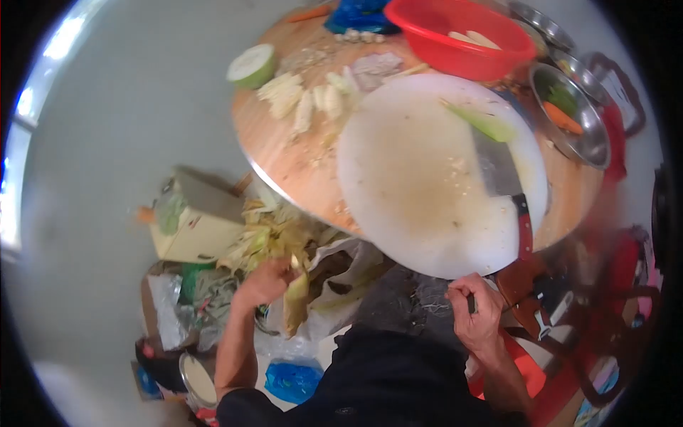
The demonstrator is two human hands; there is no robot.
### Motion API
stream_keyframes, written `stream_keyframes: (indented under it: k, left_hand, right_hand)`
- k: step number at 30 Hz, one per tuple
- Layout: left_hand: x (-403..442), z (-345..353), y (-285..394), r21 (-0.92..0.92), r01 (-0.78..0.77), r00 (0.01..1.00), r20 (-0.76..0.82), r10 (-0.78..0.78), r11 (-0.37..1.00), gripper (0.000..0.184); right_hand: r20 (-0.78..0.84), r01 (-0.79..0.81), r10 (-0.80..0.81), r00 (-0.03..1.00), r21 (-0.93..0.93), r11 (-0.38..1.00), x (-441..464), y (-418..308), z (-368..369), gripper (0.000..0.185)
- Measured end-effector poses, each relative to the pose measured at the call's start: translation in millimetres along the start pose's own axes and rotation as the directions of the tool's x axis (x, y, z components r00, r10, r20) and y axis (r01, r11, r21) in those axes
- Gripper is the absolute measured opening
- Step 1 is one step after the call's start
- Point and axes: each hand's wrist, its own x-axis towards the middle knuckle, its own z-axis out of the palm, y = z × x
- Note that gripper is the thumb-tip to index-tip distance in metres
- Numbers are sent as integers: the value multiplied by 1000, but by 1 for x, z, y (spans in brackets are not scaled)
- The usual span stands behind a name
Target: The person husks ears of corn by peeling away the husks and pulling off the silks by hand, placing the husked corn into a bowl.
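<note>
Closed around a pale yellow-green husk (296,302), my left hand (270,282) is over the heap of husks and bags below the table's left edge. My right hand (475,311) has its fingers curled, just below the near rim of the white cutting board (405,164); whatever lies between those fingers is too small to make out. A cleaver (498,167) with a dark red handle lies on the board's right side, and a green husk piece (480,122) rests near its blade.
On the round wooden table (274,153) are peeled pale pieces (282,94), a cut green vegetable (252,66), a red basin (455,43) and a metal bowl (594,142) with a carrot. A pale box (192,231) stands left of the husk heap (267,231).
</note>
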Motion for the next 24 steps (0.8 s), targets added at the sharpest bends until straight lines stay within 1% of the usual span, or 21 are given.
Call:
stream_keyframes:
  k: [2,3,5,6,8,9,10,11,12,13,14,15,16,17,18,19,20,21,22,23,24]
  left_hand:
    - [-15,-41,8,-142,72,996,-33,-78,987,28]
    - [-21,-58,21,-143,82,995,-52,-90,986,28]
    - [-25,-83,53,-537,0,971,-203,-129,843,29]
    - [-21,-89,64,-537,-15,970,-213,-118,844,29]
    - [-9,-96,84,-844,-137,952,-256,-165,518,30]
    - [1,-96,85,-879,-194,955,-271,-123,436,30]
    - [15,-91,83,-879,-206,956,-275,-105,431,30]
    - [32,-84,82,-924,-247,956,-282,-85,292,30]
    - [46,-79,87,-950,-274,956,-286,-67,147,30]
    - [56,-74,101,-957,-282,957,-286,-54,73,31]
    - [65,-69,119,-957,-283,957,-286,-39,64,31]
    - [72,-65,137,-962,-274,960,-273,-66,-12,31]
    - [79,-64,148,-961,-263,963,-255,-93,-88,32]
    - [91,-60,142,-976,-204,977,-208,44,-78,41]
    - [98,-53,146,-975,-205,976,-210,53,-89,41]
    - [105,-44,155,-946,-316,945,-321,-62,79,48]
    - [112,-37,161,-880,-398,882,-445,-157,259,56]
    - [128,-26,154,-535,-529,651,-754,-89,659,68]
    - [122,-31,169,-531,-535,643,-760,-91,657,68]
    - [113,-36,188,-226,-597,509,-848,146,770,73]
    - [106,-41,206,101,-605,374,-840,393,790,79]
  right_hand:
    - [95,-62,54,994,76,995,16,-16,12,14]
    - [103,-44,35,994,87,995,21,-22,19,14]
    - [265,-204,144,953,215,955,30,-32,35,25]
    - [256,-191,134,957,210,959,36,-35,42,25]
    - [396,-237,109,912,290,927,50,-42,56,46]
    - [384,-228,109,917,280,932,57,-48,58,46]
    - [449,-311,130,884,358,880,64,-53,60,54]
    - [514,-394,141,846,426,814,71,-56,61,62]
    - [505,-389,146,851,418,821,78,-56,62,62]
    - [423,-312,141,895,368,876,86,-53,64,63]
    - [340,-238,127,932,306,922,94,-50,62,63]
    - [415,-430,288,863,306,849,105,-53,54,57]
    - [405,-428,293,866,296,854,114,-47,47,57]
    - [299,-297,222,928,237,925,122,-38,37,53]
    - [201,-165,131,971,161,973,130,-30,27,49]
    - [217,-228,195,956,135,964,139,-32,13,43]
    - [216,-216,185,959,131,968,149,-32,-3,43]
    - [224,-184,183,957,-13,983,158,-33,-20,41]
    - [231,-149,183,956,-157,976,166,-36,-35,40]
    - [228,-140,175,958,-159,977,176,-43,-48,40]
    - [310,-166,226,924,-207,964,185,-52,-62,38]
